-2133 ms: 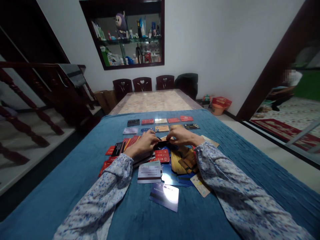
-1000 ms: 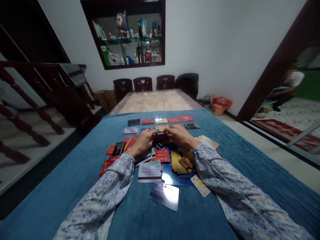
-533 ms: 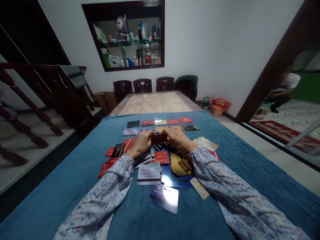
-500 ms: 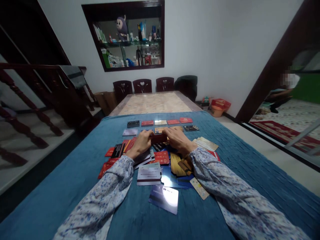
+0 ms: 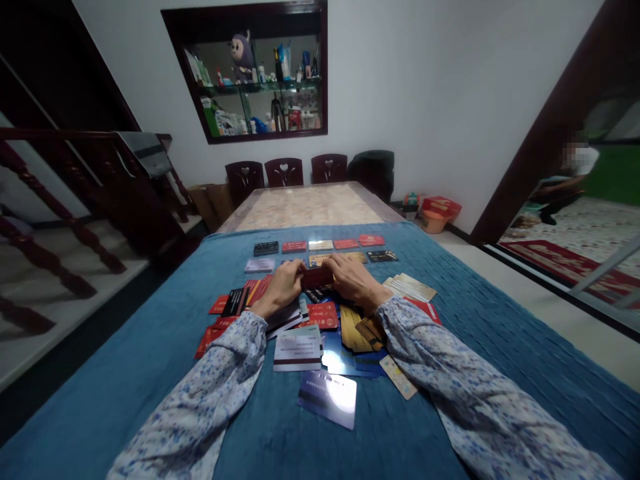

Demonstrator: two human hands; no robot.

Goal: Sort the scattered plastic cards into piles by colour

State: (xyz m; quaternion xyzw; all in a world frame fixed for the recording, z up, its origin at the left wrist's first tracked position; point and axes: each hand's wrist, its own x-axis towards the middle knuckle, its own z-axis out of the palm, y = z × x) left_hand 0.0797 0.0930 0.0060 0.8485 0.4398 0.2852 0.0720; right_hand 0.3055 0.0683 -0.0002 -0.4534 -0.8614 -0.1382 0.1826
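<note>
Between my two hands is a small dark red stack of cards (image 5: 317, 277), gripped at its ends. My left hand (image 5: 284, 287) closes on its left end and my right hand (image 5: 353, 280) on its right end. Just under and in front of them lies a loose spread of cards: red cards (image 5: 324, 315), gold cards (image 5: 354, 330), a silver card (image 5: 299, 349) and a purple card (image 5: 330, 399) nearest me. Behind my hands are rows of small card piles, among them a black pile (image 5: 266, 249) and a white pile (image 5: 259, 266).
A blue cloth (image 5: 165, 347) covers the near part of the table; its bare patterned top (image 5: 310, 203) shows beyond. Dark chairs (image 5: 284, 172) stand at the far end. Through the doorway at the right a person (image 5: 563, 187) is seated.
The dark red stack between my fingers is tilted slightly differently, showing more of its face. My hands have otherwise barely moved.
</note>
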